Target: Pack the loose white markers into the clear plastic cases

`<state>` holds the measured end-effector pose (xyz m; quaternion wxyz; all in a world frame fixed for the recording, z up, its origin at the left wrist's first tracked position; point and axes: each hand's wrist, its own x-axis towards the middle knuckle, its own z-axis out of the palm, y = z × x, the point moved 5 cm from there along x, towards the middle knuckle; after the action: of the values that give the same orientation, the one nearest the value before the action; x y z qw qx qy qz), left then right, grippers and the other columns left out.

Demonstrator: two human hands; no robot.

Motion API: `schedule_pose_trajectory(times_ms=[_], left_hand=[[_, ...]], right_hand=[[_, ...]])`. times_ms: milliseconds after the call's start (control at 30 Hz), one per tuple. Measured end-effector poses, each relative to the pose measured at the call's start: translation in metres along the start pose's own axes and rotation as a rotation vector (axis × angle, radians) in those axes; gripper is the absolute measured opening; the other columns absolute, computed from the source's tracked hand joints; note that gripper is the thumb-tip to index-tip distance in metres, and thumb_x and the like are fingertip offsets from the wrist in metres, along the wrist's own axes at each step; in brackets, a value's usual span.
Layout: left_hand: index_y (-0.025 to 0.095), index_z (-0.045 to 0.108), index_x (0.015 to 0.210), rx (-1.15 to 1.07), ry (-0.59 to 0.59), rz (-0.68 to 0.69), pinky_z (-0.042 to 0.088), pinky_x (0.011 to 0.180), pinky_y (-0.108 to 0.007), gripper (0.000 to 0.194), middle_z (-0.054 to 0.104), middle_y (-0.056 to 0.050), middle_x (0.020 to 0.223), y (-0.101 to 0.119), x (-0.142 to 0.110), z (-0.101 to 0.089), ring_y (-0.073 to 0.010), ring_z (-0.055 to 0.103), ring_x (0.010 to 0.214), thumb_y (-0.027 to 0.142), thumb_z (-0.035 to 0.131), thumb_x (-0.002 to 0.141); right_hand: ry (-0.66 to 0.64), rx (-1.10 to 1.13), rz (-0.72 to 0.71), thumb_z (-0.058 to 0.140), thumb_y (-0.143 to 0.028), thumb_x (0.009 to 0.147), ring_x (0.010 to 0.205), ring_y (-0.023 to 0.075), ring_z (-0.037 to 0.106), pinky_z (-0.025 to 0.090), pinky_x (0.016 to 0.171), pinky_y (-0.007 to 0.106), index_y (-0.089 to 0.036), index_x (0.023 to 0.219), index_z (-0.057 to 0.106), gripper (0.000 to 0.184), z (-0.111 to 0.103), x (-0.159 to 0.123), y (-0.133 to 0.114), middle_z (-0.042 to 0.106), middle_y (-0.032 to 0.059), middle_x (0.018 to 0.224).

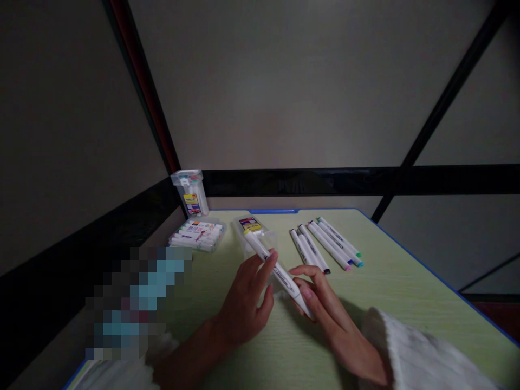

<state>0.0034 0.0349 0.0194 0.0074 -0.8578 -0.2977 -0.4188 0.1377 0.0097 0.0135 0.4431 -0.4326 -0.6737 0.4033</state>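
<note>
A white marker [284,277] with a yellow end slants across the middle, above the table. My right hand [331,314] grips its lower end, the thumb on top. Farther up its barrel, the fingers of my left hand [246,300] close around it, one finger lying over the top and the thumb standing apart. Behind and partly under the marker lies a clear plastic case [264,238] with a yellow and red label. To the right, several white markers [335,242] with coloured ends lie side by side in two loose groups.
At the back left stands a clear case [194,197] of markers. A flat clear box [199,234] of markers lies in front of it. The pale green table [390,265] has a blue edge and stands against a panelled wall. A blurred patch covers the left side.
</note>
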Motion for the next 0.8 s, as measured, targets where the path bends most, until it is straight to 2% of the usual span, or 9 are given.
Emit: schedule_pose_trajectory(times_ms=[167, 300, 433, 600, 700, 800], left_hand=[[0.023, 0.014, 0.137, -0.007, 0.012, 0.033, 0.038, 0.096, -0.041, 0.067, 0.04, -0.012, 0.13, 0.001, 0.001, -0.001, -0.0237, 0.039, 0.119, 0.004, 0.041, 0.079], [0.024, 0.021, 0.134, 0.015, 0.021, 0.024, 0.04, 0.093, -0.04, 0.062, 0.044, -0.011, 0.127, 0.001, 0.002, -0.002, -0.0235, 0.043, 0.116, 0.004, 0.041, 0.079], [0.023, 0.025, 0.132, 0.027, 0.024, -0.006, 0.041, 0.092, -0.04, 0.058, 0.047, -0.012, 0.125, -0.001, 0.002, -0.001, -0.0233, 0.046, 0.114, 0.004, 0.04, 0.079], [0.021, 0.029, 0.131, -0.002, 0.024, -0.042, 0.044, 0.09, -0.037, 0.056, 0.052, -0.01, 0.121, -0.002, 0.003, -0.002, -0.0215, 0.051, 0.108, 0.003, 0.04, 0.078], [0.02, 0.03, 0.131, -0.031, 0.018, -0.05, 0.045, 0.089, -0.032, 0.054, 0.054, -0.009, 0.119, -0.002, 0.003, -0.003, -0.0191, 0.054, 0.105, 0.004, 0.04, 0.08], [0.018, 0.032, 0.129, -0.051, -0.009, -0.041, 0.045, 0.089, -0.029, 0.05, 0.056, -0.009, 0.116, 0.0, 0.003, -0.002, -0.0175, 0.054, 0.104, 0.006, 0.04, 0.081]], right_hand=[[-0.009, 0.011, 0.014, 0.027, -0.038, 0.092, 0.072, 0.0134, 0.05, 0.044, 0.065, 0.024, -0.027, 0.106, 0.041, 0.022, 0.0, -0.002, -0.001, 0.05, 0.0, 0.083], [-0.017, 0.029, 0.006, 0.031, -0.038, 0.091, 0.067, 0.0136, 0.05, 0.045, 0.062, 0.025, -0.026, 0.104, 0.041, 0.02, 0.002, 0.0, -0.002, 0.05, -0.0018, 0.073], [0.005, 0.003, -0.091, 0.04, -0.033, 0.088, 0.065, 0.0144, 0.052, 0.046, 0.06, 0.026, -0.023, 0.102, 0.041, 0.018, 0.004, 0.001, -0.005, 0.054, -0.0012, 0.071], [0.064, -0.093, -0.214, 0.043, -0.024, 0.085, 0.069, 0.0161, 0.057, 0.045, 0.055, 0.024, -0.023, 0.103, 0.043, 0.018, 0.003, -0.001, -0.009, 0.053, -0.0019, 0.066], [0.136, -0.166, -0.289, 0.045, -0.022, 0.084, 0.071, 0.0163, 0.059, 0.046, 0.055, 0.023, -0.023, 0.102, 0.046, 0.019, -0.002, -0.004, -0.012, 0.055, -0.0014, 0.066], [0.243, -0.262, -0.369, 0.05, -0.02, 0.081, 0.063, 0.0138, 0.059, 0.046, 0.052, 0.021, -0.024, 0.1, 0.05, 0.019, -0.008, -0.008, -0.016, 0.061, -0.0008, 0.07]])
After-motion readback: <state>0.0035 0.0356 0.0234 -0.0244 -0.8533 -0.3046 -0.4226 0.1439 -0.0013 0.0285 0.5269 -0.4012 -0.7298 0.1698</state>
